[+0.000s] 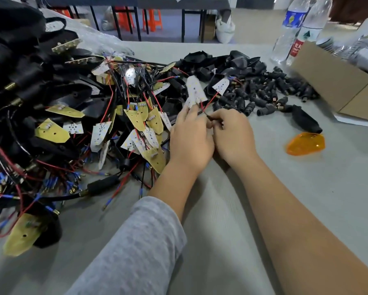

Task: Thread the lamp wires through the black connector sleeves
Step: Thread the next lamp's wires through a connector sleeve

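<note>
Wired boards (98, 116) crowd the left hand (189, 143); sleeves (264, 90) lie beyond.

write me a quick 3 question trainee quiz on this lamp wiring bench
1. True or false: the orange lens lies to the right of both hands.
2. Which hand holds up the white LED board? A left hand B right hand
3. Fill in: the loose black sleeves lie between the wire pile and the ____ box.

Key: 1 true; 2 A; 3 cardboard
</note>
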`<state>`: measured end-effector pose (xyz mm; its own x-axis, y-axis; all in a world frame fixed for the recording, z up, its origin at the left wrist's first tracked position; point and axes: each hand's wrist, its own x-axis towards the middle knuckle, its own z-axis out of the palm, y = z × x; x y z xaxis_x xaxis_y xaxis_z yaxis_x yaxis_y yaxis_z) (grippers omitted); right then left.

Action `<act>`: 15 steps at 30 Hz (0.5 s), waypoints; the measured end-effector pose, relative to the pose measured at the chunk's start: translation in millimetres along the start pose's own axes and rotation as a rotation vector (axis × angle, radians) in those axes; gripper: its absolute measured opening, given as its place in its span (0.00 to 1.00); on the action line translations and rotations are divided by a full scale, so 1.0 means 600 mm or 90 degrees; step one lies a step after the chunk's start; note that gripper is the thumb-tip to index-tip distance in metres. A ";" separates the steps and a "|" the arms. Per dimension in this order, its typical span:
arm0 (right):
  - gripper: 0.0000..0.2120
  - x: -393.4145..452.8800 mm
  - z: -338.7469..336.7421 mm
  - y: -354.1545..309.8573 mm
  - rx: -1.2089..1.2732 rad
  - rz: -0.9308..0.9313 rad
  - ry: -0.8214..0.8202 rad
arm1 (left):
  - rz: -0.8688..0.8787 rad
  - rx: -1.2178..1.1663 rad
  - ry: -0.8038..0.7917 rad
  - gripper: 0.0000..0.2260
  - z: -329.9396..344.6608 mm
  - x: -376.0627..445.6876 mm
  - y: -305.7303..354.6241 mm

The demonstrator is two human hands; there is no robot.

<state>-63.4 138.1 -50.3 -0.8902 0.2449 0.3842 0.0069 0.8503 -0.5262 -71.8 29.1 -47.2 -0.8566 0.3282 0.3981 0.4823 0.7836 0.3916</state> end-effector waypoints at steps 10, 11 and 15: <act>0.11 -0.001 -0.058 0.011 0.845 0.168 0.301 | 0.056 -0.201 0.002 0.16 0.003 -0.011 0.005; 0.11 0.001 -0.060 0.014 0.959 0.204 0.264 | 0.041 -0.219 0.009 0.17 0.002 -0.011 0.005; 0.12 0.000 -0.068 0.020 1.209 0.254 0.112 | 0.032 -0.280 0.065 0.19 -0.004 -0.013 0.009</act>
<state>-44.7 167.6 -25.7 -0.9132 0.4044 0.0503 -0.3643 -0.7549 -0.5453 -61.9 29.6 -46.0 -0.8180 0.2890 0.4973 0.5741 0.4621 0.6759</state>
